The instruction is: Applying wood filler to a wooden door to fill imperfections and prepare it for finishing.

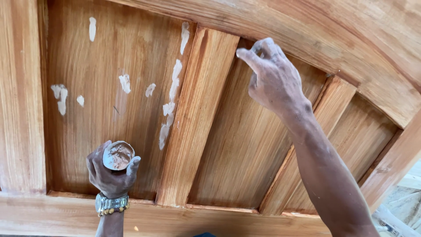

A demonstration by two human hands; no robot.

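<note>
My left hand (110,173) grips a small round container of pale brown putty (118,155), held up in front of the lower part of a wooden panel. A metal wristwatch (112,204) sits on that wrist. My right hand (272,77) reaches to the top of the middle panel (239,145), index finger extended and fingertips pressed near the joint under the curved top rail (307,35). The right hand holds nothing that I can see. Whitish putty smears (171,103) run along the edge of the left panel (101,57), with several more dabs across it.
The piece is a large varnished wooden door with recessed panels, upright dividers (197,118) and a bottom rail (210,221). A third panel (351,145) lies at the right. Pale debris and objects show past the door's edge at the lower right (403,206).
</note>
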